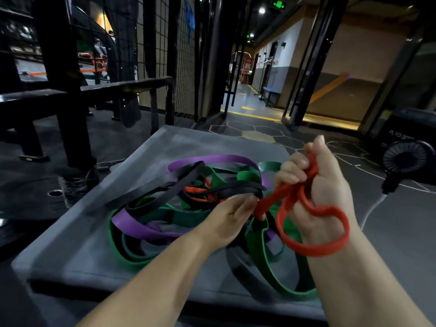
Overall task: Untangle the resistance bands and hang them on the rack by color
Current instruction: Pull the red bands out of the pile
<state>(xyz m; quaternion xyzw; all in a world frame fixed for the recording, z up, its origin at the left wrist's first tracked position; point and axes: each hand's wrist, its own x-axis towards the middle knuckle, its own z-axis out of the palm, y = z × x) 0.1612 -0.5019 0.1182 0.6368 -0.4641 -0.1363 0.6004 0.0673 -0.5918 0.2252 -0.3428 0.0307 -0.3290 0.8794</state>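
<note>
One red band (313, 252) seems half freed, right hand (326, 185) gripping its loops, left hand (226, 215) pinching it by the tangle (165, 208); hanging remains.

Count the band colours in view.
4. The red band is gripped by the left hand and right hand; purple band along the pile's far edge; green band on the near side; black band across the middle. Others may be buried.

Single head-worn wide-angle view, facing forward and down.
It looks from close above the left hand (232, 214) and right hand (325, 185) at the near centre, over the grey bench (77, 244), toward a corridor (250, 90) far off.
</note>
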